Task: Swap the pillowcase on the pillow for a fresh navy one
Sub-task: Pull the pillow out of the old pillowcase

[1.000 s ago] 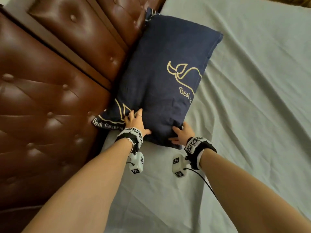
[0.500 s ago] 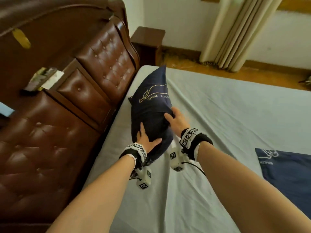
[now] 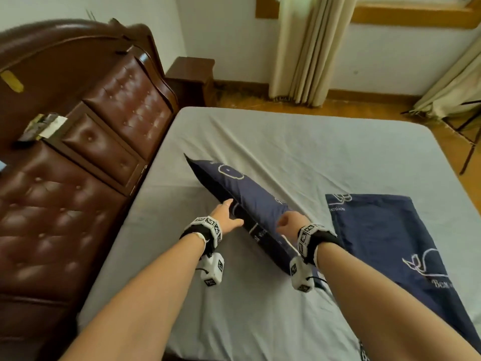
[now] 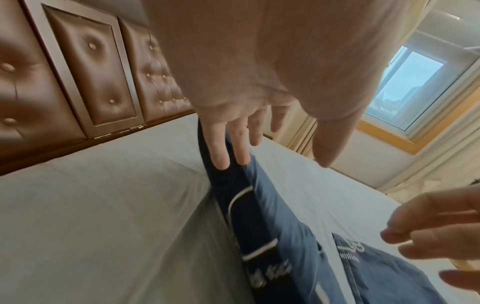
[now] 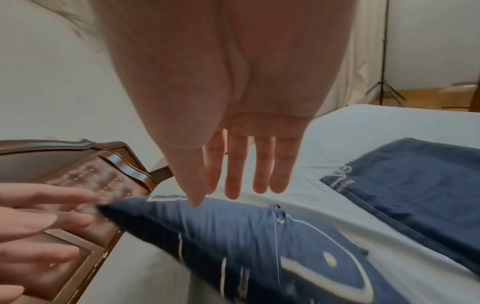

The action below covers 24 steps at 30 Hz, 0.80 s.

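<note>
Pillow [image 3: 250,201]: navy cover, white line drawing and lettering. Flat pillowcase [image 3: 390,243] toward right edge of bed: same navy, white whale outline and script. Sheet [image 3: 299,142]: pale grey, plain. Headboard [image 3: 78,178]: reddish-brown, button-tufted. Curtains [image 3: 302,48]: cream. Wristbands [image 3: 208,227]: black-and-white square markers.

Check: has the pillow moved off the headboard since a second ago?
Yes. The pillow has come away from the headboard toward mid-bed, beside the spare pillowcase, between the open left hand and right hand.
</note>
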Available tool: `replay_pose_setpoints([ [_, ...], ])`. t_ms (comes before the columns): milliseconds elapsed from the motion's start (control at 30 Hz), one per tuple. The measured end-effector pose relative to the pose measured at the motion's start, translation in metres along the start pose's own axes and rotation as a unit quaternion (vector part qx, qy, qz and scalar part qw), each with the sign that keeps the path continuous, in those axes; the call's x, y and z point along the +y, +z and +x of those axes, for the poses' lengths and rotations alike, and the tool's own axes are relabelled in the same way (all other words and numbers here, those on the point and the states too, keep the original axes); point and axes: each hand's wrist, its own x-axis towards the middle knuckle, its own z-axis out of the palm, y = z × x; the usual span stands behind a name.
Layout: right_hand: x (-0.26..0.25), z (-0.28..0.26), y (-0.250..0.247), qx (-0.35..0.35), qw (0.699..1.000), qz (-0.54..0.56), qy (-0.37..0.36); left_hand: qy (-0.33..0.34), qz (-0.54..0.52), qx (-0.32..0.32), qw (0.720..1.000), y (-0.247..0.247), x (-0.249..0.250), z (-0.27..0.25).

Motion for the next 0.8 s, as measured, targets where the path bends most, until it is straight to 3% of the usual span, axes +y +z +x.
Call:
replay_pose_setpoints([
  [167, 0.047, -0.02, 0.035, -0.024, 0.999, 0.042, 0.003, -0.006, 0.058, -0.06, 0.996, 0.048, 0.009, -0.032],
  [333, 0.062, -0.01, 0.062, -0.003, 0.998, 0.054, 0.021, -0.015, 0.067, -0.064, 0.996, 0.074, -0.001, -0.029],
  [433, 0.067, 0.0, 0.079, -0.025, 0.998, 0.038, 0.033, -0.026, 0.059, -0.066, 0.996, 0.089, -0.017, -0.019],
  [667, 0.079, 0.052, 0.133, -0.083, 0.996, -0.014, 0.031, -0.057, 0.093, -0.082, 0.991, 0.143, -0.07, 0.019],
  [800, 0.078, 0.102, 0.173, -0.124, 0.987, -0.094, -0.029, -0.045, 0.158, -0.101, 0.981, 0.183, -0.099, 0.053],
])
